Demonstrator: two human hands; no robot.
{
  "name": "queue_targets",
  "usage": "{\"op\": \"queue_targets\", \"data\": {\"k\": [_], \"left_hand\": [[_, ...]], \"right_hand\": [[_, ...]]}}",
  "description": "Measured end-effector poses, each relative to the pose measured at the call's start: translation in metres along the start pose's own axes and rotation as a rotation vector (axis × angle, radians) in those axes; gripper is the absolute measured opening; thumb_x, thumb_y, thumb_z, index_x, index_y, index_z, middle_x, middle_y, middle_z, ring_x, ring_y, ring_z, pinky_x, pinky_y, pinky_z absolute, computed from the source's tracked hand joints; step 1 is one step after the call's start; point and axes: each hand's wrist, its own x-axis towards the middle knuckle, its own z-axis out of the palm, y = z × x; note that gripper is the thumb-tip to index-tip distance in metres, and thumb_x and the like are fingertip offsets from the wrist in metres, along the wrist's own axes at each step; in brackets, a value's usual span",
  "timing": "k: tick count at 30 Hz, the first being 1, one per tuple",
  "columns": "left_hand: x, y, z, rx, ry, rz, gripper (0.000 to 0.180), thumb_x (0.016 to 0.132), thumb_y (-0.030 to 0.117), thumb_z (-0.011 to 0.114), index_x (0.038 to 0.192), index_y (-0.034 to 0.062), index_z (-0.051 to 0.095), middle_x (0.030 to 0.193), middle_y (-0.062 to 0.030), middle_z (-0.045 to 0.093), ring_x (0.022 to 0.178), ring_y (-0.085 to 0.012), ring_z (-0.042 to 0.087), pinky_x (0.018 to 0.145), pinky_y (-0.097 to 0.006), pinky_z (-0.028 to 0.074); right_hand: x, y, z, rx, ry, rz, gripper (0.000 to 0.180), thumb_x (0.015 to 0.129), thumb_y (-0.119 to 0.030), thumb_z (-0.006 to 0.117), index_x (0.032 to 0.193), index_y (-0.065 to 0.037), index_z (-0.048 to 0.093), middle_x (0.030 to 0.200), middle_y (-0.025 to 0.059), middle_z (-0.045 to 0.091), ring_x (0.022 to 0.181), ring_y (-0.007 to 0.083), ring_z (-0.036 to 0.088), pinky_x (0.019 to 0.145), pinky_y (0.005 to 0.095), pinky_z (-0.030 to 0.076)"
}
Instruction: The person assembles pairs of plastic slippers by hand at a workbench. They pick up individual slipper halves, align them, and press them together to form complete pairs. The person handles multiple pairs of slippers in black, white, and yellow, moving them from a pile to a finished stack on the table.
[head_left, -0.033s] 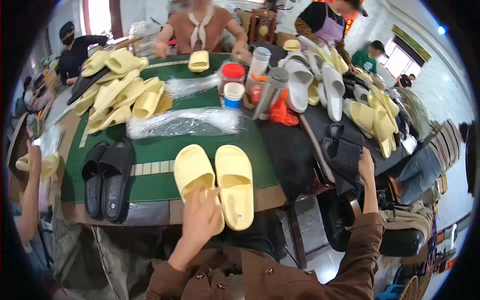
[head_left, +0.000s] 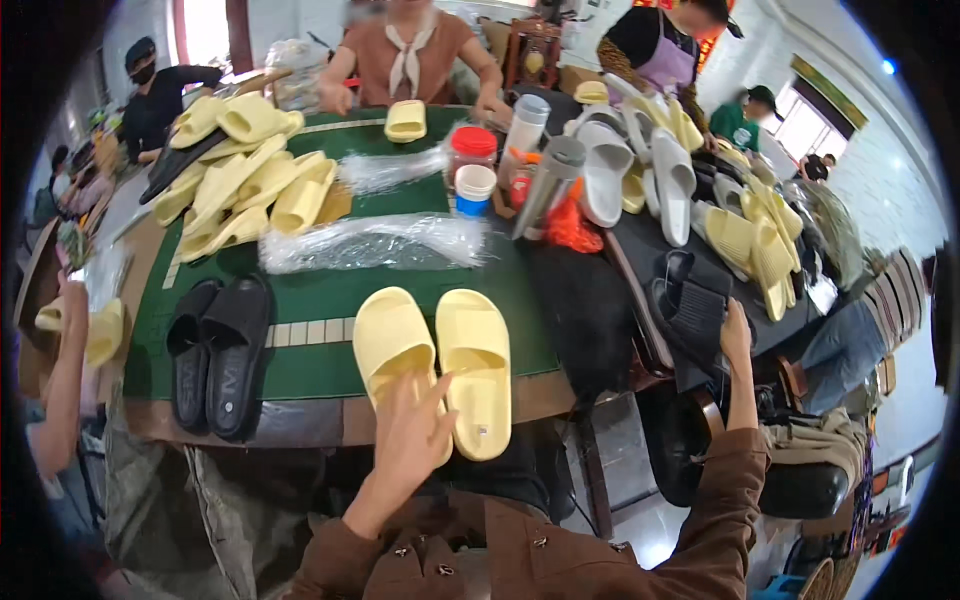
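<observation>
Side by side at the table's near edge lie two pale yellow slippers, the left slipper and the right slipper, toes pointing away from me. My left hand is over the left one's opening, fingers spread, one reaching toward the right slipper; whether it touches them I cannot tell. Out to the right, my right hand has its fingers closed on the edge of a black ribbed slipper at the dark side table. A pair of black slippers rests left of the yellow pair.
Beyond lie clear plastic strips on the green mat. A pile of yellow slippers is at the far left. Bottles, a red-lidded jar and a cup stand mid-right. Grey slippers fill the side table. Several people work around.
My left hand's fingers have spread a little and shifted slightly right over the yellow slippers. The right hand stays on the black slipper. The whole view has shifted slightly.
</observation>
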Motion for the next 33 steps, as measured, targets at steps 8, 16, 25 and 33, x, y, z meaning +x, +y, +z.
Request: {"op": "queue_targets", "data": {"k": [8,16,25,33], "left_hand": [[0.02,-0.003,0.054,0.253,0.08,0.03,0.053,0.076,0.026,0.068,0.114,-0.0063,0.052,0.112,-0.023,0.047,0.106,-0.0353,0.044,0.088,-0.043,0.036],[0.0,-0.048,0.015,0.297,0.145,-0.044,0.041,0.076,0.014,0.064,0.112,-0.002,0.055,0.114,-0.0186,0.05,0.105,-0.0329,0.047,0.088,-0.044,0.038],[-0.009,-0.126,-0.047,0.419,0.289,-0.17,0.036,0.074,0.001,0.056,0.11,-0.0004,0.06,0.117,-0.0211,0.052,0.106,-0.0351,0.05,0.09,-0.044,0.04],[-0.004,-0.19,-0.077,0.425,0.356,-0.247,0.035,0.074,-0.006,0.052,0.108,-0.0019,0.061,0.115,-0.0226,0.055,0.102,-0.0375,0.052,0.089,-0.043,0.041]], "right_hand": [[-0.009,-0.062,-0.017,0.098,-0.059,0.057,0.033,0.084,-0.02,0.056,0.11,0.0,0.056,0.108,0.0224,0.06,0.106,0.0402,0.053,0.086,0.0435,0.043],[-0.038,-0.061,-0.022,0.495,-0.079,0.046,0.037,0.084,-0.016,0.061,0.114,0.005,0.055,0.108,0.0181,0.063,0.104,0.0275,0.058,0.088,0.0344,0.042],[-0.093,-0.213,-0.059,0.676,-0.222,-0.02,0.026,0.075,-0.002,0.056,0.098,0.01,0.054,0.096,0.0166,0.062,0.088,0.022,0.058,0.079,0.0335,0.044],[-0.107,-0.346,-0.004,0.751,-0.487,-0.388,0.024,0.08,-0.007,0.058,0.097,0.01,0.059,0.082,0.0196,0.065,0.07,0.0216,0.062,0.065,0.0321,0.047]]}}
